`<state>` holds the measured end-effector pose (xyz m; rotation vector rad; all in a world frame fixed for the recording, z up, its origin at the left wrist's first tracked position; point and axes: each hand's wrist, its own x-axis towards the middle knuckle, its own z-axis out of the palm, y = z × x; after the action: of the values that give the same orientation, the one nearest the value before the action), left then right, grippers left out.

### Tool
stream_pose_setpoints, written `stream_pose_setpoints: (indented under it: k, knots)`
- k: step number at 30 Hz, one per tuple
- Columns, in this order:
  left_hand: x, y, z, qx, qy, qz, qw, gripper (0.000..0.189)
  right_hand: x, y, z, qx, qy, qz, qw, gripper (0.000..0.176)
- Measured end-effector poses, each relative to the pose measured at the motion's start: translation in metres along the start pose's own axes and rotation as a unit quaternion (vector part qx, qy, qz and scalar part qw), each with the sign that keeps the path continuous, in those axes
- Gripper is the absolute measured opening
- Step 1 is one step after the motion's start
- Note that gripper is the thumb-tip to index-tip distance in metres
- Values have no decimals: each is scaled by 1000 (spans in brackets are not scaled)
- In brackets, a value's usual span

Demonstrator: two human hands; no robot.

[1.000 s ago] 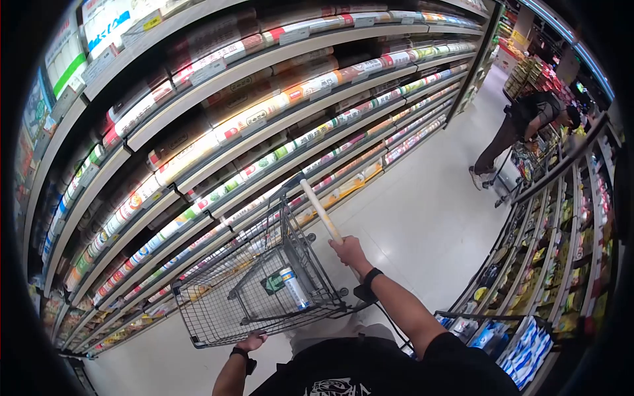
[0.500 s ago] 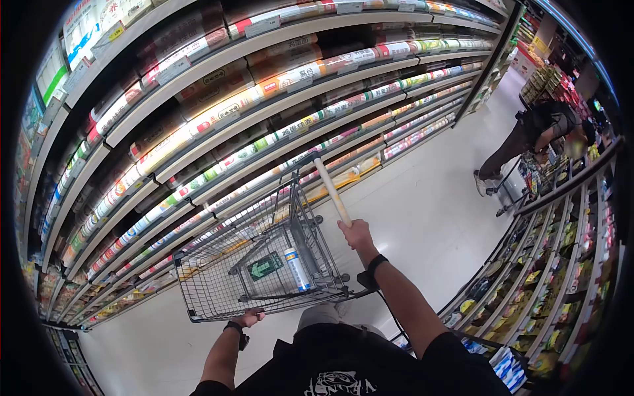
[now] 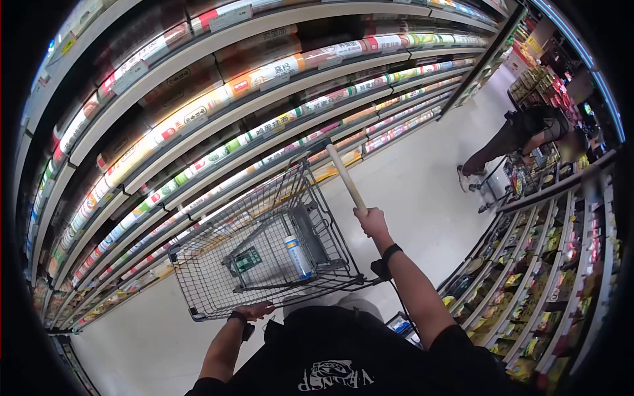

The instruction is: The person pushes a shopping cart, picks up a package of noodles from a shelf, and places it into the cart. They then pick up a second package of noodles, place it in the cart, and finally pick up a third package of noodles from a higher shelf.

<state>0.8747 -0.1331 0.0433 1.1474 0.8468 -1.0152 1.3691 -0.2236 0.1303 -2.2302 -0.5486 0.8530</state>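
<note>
A metal wire shopping cart (image 3: 218, 270) stands in front of me, turned sideways with its handle end to the right. My right hand (image 3: 372, 223) is wrapped around the lower end of its pale handle bar (image 3: 345, 175). Down at the near side, my left hand (image 3: 255, 311) has its fingers curled at the cart's side rim. Inside the cart lies a white cylindrical pack with blue and yellow bands (image 3: 297, 257). A green printed panel (image 3: 246, 259) shows on the cart, left of the pack.
Long shelves of rolled noodle-like packs (image 3: 264, 76) curve along the far side. More shelves with yellow-labelled packs (image 3: 528, 284) run at the lower right. Another person (image 3: 528, 135) bends over a cart on the pale floor (image 3: 422, 191) at the upper right.
The shelves and the other person have shifted left in view. The handle end of the cart and my right hand sit slightly farther right. Both hands stay at the cart.
</note>
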Motion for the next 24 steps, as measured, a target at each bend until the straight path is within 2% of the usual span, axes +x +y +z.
stream_pose_setpoints:
  k: [2, 4, 5, 8, 11, 15, 16, 17, 18, 20, 21, 22, 24]
  knots:
    - [73, -52, -21, 196, -65, 132, 969, 58, 10, 5, -12, -7, 3, 5, 1000, 52]
    - [79, -36, -15, 167, -70, 113, 977, 54, 19, 7, -25, -11, 3, 5, 1000, 52]
    - [81, -29, -10, 234, -37, 81, 968, 64, 24, 8, -32, -13, 2, 3, 1000, 52]
    - [93, -6, -3, 87, 0, 84, 993, 54, 38, 13, -51, -3, -5, 13, 1000, 49]
    - [138, -34, -5, 235, 19, 221, 946, 58, 56, 19, -72, 6, -19, 10, 1000, 48]
    - [72, 94, 32, 99, 63, 12, 993, 69, 75, 22, -106, 57, -53, 24, 997, 47]
    - [61, 120, 41, 90, 79, -7, 993, 72, 80, 25, -115, 70, -64, 24, 995, 46]
    - [87, 108, 42, 114, 112, -5, 987, 73, 85, 29, -124, 84, -75, 25, 993, 46]
    - [69, 143, 56, 70, 124, -38, 989, 67, 90, 34, -134, 84, -82, 18, 993, 45]
    - [103, 135, 61, 138, 174, 21, 975, 60, 102, 39, -156, 81, -96, 2, 992, 45]
    - [109, 146, 70, 155, 206, 21, 966, 54, 110, 47, -163, 81, -99, -1, 992, 44]
    - [110, 155, 78, 268, 264, 78, 923, 53, 116, 54, -171, 79, -103, -5, 992, 45]
    - [123, 170, 90, 214, 269, 77, 936, 49, 131, 64, -189, 76, -105, -17, 991, 45]
